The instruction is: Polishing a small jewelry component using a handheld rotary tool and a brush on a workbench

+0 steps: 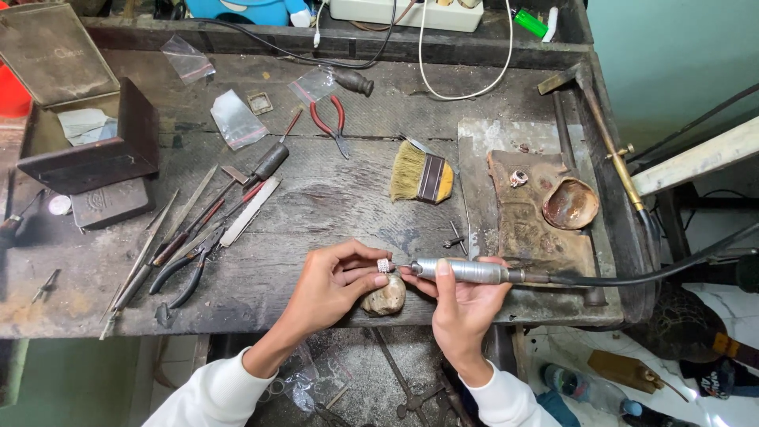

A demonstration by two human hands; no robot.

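Observation:
My left hand point(332, 286) pinches a small silver ring-like piece point(383, 265) between thumb and fingertips, resting over a rounded wooden bench peg point(386, 297) at the front edge of the workbench. My right hand point(458, 304) grips a metal rotary handpiece point(462, 271) like a pen. Its tip points left and touches the small piece. A black flexible shaft point(632, 277) runs from the handpiece off to the right.
The worn wooden workbench point(332, 198) holds pliers point(186, 273), files and gravers point(198, 217) at the left, red-handled pliers point(332, 122), a flat brush point(421, 175), a dark box point(95, 150), plastic bags, and a rusty plate with a shallow bowl point(569, 203) at the right.

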